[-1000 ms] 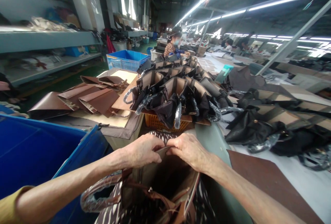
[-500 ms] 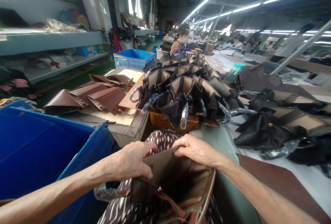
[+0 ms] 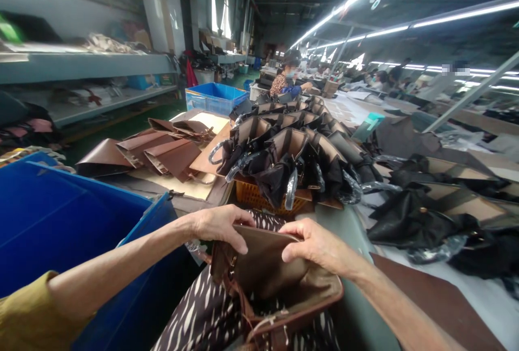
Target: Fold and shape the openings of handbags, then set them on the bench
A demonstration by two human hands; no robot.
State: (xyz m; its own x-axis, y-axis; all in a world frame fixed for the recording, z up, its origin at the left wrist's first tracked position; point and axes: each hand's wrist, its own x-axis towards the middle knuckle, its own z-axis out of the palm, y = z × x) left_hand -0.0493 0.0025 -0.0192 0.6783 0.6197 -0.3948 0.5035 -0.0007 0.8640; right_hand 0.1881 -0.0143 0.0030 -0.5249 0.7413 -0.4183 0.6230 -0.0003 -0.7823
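Head view: the left hand (image 3: 222,226) and right hand (image 3: 318,245) each pinch the far rim of an open, brown-lined handbag (image 3: 270,270) on the white-streaked dark fabric (image 3: 190,313) over the lap; rim handling seems underway, calling for steady grips.

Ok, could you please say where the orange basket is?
In the head view, the orange basket is central, under the black bags, beyond the held brown bag.

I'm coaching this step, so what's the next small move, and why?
Probably slide the right hand farther along the bag's rim toward its corner: both hands grip the same edge, left near one end, right short of the other.
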